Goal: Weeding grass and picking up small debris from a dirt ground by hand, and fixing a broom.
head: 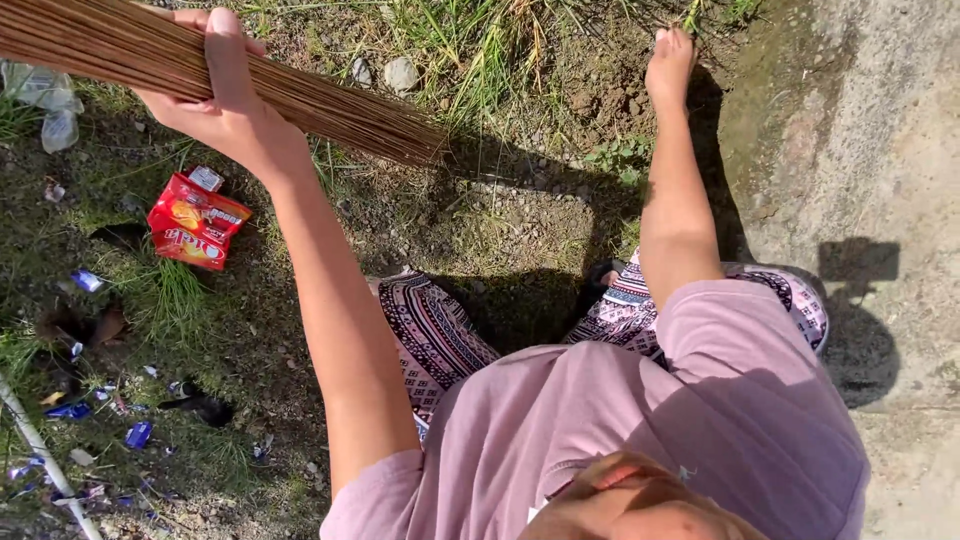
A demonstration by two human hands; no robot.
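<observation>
While the left hand (225, 105) grips it, the stick broom (300, 95) slants tips-first down-right; right hand (668, 65) hangs loose.

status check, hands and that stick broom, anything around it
Left hand shut on stick broom, bristles angled over the dirt. Right hand down in the grass. Red wrapper and scattered litter beside the broom.

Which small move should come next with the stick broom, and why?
Probably sweep the stick broom, gripped by the left hand, down toward the red wrapper, since litter lies scattered on the grass there. The right hand reaches down to the soil.
</observation>
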